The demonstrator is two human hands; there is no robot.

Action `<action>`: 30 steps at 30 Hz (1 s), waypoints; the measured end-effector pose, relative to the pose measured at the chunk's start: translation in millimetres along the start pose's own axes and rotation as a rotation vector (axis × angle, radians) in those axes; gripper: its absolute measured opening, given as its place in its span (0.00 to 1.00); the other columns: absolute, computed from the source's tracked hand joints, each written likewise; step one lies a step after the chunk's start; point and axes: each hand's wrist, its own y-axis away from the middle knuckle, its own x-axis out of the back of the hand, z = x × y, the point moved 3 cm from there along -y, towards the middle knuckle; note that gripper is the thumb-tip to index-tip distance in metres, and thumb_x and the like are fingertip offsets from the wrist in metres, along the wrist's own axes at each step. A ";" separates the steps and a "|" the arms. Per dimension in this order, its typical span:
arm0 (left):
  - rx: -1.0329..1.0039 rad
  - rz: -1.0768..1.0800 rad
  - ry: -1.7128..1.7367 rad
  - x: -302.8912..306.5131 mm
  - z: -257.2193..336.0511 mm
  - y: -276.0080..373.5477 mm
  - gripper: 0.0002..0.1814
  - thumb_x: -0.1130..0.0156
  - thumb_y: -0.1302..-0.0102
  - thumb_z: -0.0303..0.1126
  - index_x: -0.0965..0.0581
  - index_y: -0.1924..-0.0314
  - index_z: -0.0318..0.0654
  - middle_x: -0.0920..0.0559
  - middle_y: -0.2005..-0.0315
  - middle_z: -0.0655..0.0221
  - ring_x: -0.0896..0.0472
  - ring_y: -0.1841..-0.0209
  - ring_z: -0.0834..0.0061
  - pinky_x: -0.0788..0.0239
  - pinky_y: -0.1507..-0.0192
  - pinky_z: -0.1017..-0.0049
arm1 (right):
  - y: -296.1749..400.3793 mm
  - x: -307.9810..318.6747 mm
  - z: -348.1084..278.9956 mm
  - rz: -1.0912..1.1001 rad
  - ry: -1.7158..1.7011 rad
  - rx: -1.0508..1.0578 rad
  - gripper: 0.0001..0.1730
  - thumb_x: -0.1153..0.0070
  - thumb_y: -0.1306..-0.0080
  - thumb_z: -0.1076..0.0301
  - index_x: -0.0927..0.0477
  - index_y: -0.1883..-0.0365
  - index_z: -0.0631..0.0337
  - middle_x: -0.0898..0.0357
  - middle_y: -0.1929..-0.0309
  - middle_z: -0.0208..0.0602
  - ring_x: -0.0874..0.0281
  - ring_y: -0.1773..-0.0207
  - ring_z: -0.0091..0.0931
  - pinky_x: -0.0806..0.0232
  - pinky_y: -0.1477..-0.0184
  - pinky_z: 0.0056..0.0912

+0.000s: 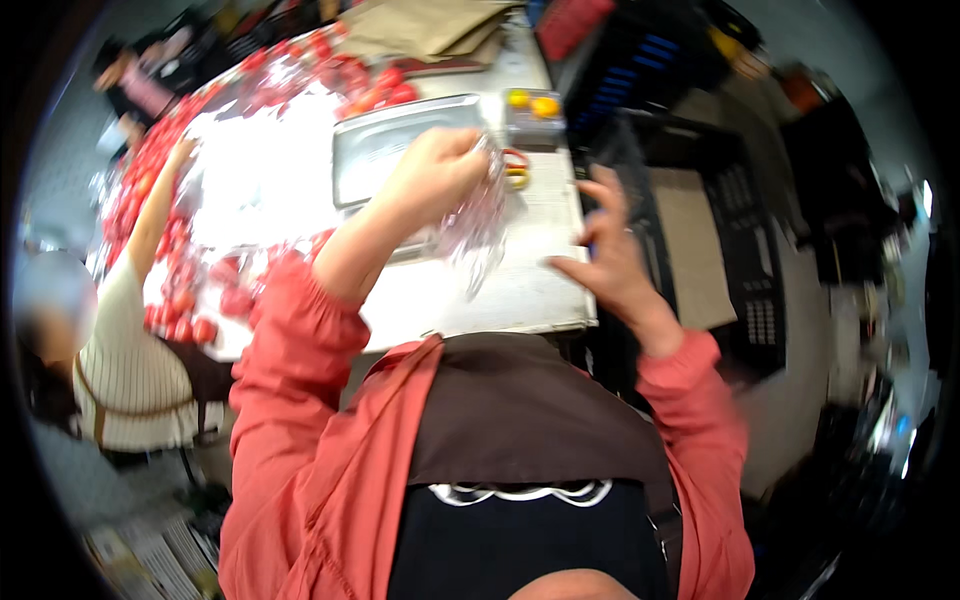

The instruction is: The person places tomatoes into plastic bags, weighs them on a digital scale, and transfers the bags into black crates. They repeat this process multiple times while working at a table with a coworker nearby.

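My left hand point(450, 161) is closed around a crumpled clear plastic bag point(480, 232), which hangs over the white table point(517, 289). Behind that hand lies a shallow grey metal tray point(405, 142), partly hidden by my forearm. To the right, my right hand point(615, 247) is blurred, its fingers spread and nothing seen in them. It hovers just past the table's right edge, near a black plastic crate point(750, 262). Red and yellow handles point(516, 169), perhaps of scissors, show beside the bag. A small clear box point(534, 124) with yellow round fruit stands at the table's right side.
Red tomatoes point(180, 300), many in clear wrap, cover the table's left part. Brown paper bags point(427, 30) lie at the far end. Brown cardboard point(690, 240) lines the crate. At the left a person's arm point(154, 202) reaches over the table; another person point(142, 86) is farther back.
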 end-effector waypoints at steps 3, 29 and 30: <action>0.016 -0.150 0.105 -50.5 43.9 26.1 0.09 0.50 0.43 0.26 0.22 0.69 0.29 0.24 0.79 0.76 0.29 0.73 0.84 0.35 0.70 0.78 | -17.2 -4.3 -45.7 -0.066 -0.303 0.111 0.21 0.34 0.47 0.71 0.28 0.56 0.62 0.28 0.50 0.44 0.25 0.47 0.43 0.31 0.52 0.37; 0.400 0.146 0.341 -77.7 -84.1 123.4 0.10 0.50 0.26 0.30 0.25 0.51 0.35 0.22 0.65 0.71 0.24 0.61 0.81 0.31 0.52 0.79 | 275.0 311.9 284.8 0.480 0.122 -0.936 0.21 0.38 0.36 0.54 0.18 0.55 0.64 0.17 0.60 0.33 0.21 0.56 0.25 0.30 0.54 0.32; 0.413 0.164 0.343 -77.0 -90.4 127.8 0.10 0.50 0.26 0.30 0.25 0.51 0.34 0.22 0.65 0.71 0.24 0.62 0.81 0.31 0.53 0.79 | 297.2 314.5 296.3 0.300 0.310 -0.842 0.20 0.39 0.36 0.54 0.17 0.61 0.65 0.16 0.65 0.35 0.21 0.60 0.26 0.31 0.56 0.33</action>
